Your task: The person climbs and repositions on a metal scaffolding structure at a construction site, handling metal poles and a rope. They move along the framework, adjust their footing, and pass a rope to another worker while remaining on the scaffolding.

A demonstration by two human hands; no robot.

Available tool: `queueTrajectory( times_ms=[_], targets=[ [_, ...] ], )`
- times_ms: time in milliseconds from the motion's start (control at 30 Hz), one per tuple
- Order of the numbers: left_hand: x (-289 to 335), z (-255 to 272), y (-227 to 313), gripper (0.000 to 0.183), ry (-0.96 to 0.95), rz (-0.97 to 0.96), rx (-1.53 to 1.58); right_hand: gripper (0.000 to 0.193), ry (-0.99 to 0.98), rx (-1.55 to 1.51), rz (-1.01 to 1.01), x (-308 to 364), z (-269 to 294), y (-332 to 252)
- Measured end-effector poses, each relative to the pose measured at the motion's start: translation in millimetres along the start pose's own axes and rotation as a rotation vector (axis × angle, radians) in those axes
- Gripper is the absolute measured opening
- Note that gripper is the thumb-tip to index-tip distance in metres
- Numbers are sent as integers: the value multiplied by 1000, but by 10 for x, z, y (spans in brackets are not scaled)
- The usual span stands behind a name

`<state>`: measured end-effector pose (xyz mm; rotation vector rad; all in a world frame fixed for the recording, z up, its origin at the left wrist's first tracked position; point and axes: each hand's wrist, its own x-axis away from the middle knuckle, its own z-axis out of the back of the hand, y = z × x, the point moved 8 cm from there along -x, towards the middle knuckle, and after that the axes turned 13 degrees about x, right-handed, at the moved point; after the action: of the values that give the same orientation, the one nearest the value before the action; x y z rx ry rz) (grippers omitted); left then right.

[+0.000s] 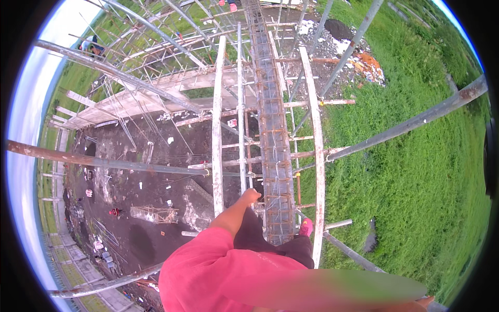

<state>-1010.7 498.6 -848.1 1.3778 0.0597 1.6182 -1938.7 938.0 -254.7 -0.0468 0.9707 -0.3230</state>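
Note:
My left hand [251,196] is closed in front of my dark trousers, at the lower end of a thin pale rail [240,109]. Whatever its fingers may hold is too small to tell. Beside it runs a long beam cage [277,177] of rusty rebar ties over a grey formwork bottom, with loose tie wire on its near part. Far to the lower right, my right hand [425,301] shows only in part, closed on a slanting metal scaffold pipe [358,257]. A blurred patch covers much of that side.
Pale timber rails [313,130] flank the beam, and metal pipes [416,122] cross both sides. My foot in a pink shoe [306,227] stands right of the cage. Far below lie dark soil [140,242] with debris and green grass [395,182]. Another person [93,48] is at far left.

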Motion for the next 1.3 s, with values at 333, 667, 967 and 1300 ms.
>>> queueTrajectory(
  times_ms=[333,667,967,1300],
  targets=[
    [293,-725,-162,38,135,282,311,99,183,-190,59,265,-63,8],
    [-1241,-657,1178,81,270,227,-156,63,-519,-630,130,1688,-150,122],
    [-1974,-1018,1337,99,702,-69,-432,61,-1019,-657,-196,3345,-475,315],
    [-1957,-1253,1212,92,835,-268,-732,94,-1389,-320,-169,5525,-1022,1024]
  ],
)
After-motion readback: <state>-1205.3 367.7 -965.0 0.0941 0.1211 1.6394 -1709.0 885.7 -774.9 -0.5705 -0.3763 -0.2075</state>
